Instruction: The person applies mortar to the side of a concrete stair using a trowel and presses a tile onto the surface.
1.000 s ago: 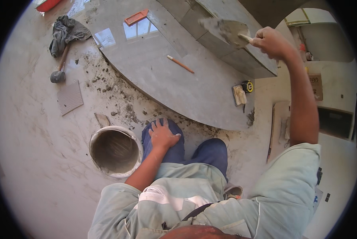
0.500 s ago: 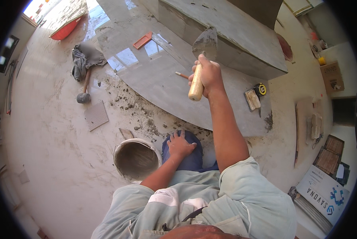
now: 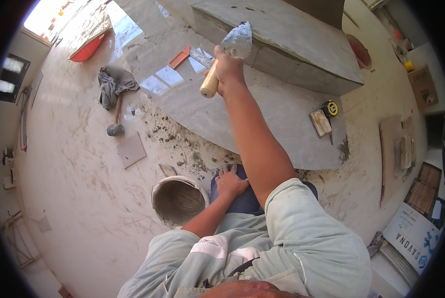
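My right hand (image 3: 230,73) is closed around the wooden handle of a pointing trowel (image 3: 238,41). The mortar-smeared blade points away from me, in front of the side of a raised grey tiled step (image 3: 302,64). With its fingers spread, my left hand (image 3: 231,183) lies flat on my bent knee in dark blue trousers (image 3: 247,201). A mortar-coated bucket (image 3: 206,194) stands on the floor just left of that knee. Beyond it, under my right arm, stretches a curved grey slab (image 3: 277,126).
On the slab lie an orange-handled tool (image 3: 179,57), a tape measure (image 3: 329,108) and a small block (image 3: 320,122). Mortar crumbs (image 3: 182,139) litter its left edge. Further left are a rubber mallet (image 3: 115,129), a grey cloth (image 3: 114,87), a tile piece (image 3: 131,150) and a red wheelbarrow (image 3: 88,47).
My right hand has carried the trowel left and farther away, and its blade now shows a brighter face. My left hand stays on the knee. The whole view has shifted slightly.
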A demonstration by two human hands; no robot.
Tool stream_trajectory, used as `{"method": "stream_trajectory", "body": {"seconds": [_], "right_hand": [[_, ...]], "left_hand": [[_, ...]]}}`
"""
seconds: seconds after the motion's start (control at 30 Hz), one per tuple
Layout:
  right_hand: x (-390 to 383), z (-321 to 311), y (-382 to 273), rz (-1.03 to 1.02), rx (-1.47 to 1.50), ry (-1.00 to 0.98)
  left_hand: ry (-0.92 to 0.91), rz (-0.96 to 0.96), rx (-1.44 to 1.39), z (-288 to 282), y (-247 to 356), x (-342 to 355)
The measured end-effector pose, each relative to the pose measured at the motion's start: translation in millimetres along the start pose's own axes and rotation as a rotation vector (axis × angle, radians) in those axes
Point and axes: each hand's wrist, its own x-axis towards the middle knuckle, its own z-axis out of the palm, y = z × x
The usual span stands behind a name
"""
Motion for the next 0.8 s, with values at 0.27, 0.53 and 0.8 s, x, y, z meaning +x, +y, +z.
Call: {"method": "stream_trajectory", "body": {"seconds": [0.27,0.53,0.8], "right_hand": [[-51.2,-118.6,-12.3,-0.085,0.020,0.150],[-21.4,-59.7,8.8,-0.016,0.045,-0.029],[27.3,38.2,5.2,0.020,0.003,-0.193]], "left_hand": [[-0.014,-0.019,0.071,-7.4,10.3,-9.4],[0.013,-0.005,0.048,-1.4,9.2,-8.3],[-0.049,0.001,0.082,5.2,3.4,2.6]]}}
